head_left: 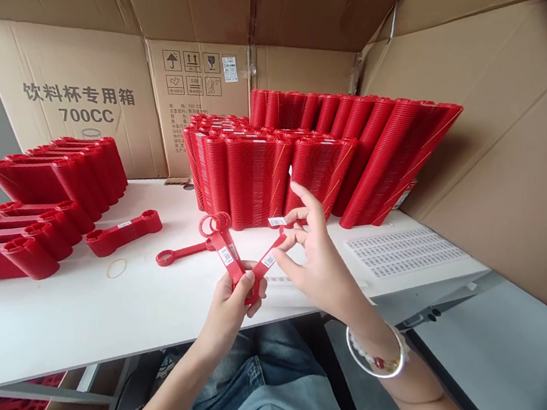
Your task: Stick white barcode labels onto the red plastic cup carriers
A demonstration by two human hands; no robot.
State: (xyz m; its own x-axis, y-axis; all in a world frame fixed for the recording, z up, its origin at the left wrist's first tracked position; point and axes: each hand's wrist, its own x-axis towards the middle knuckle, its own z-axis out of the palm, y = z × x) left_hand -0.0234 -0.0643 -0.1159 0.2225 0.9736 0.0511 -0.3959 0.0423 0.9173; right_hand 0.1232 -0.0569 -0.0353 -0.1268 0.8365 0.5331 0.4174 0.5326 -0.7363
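My left hand (235, 294) is closed around a few flat red plastic strips with ring ends, fanned apart. White barcode labels show on the fanned strips (224, 250). My right hand (312, 247) is at the right-hand strip (263, 267), its thumb by that strip's label and its fingers curled near the strip's end. A small barcode label (276, 221) clings to one of its fingertips. Something white, too small to make out, shows at the raised index fingertip. Behind my left hand, a single red strip (184, 252) lies on the table.
Tall stacks of red strips (260, 180) stand at the back, with more stacks (55, 176) at left. A short bundle (124, 232) and a rubber band (116, 269) lie nearby. Label sheets (405, 251) are at right. Cardboard (70, 77) walls the white table (91, 316).
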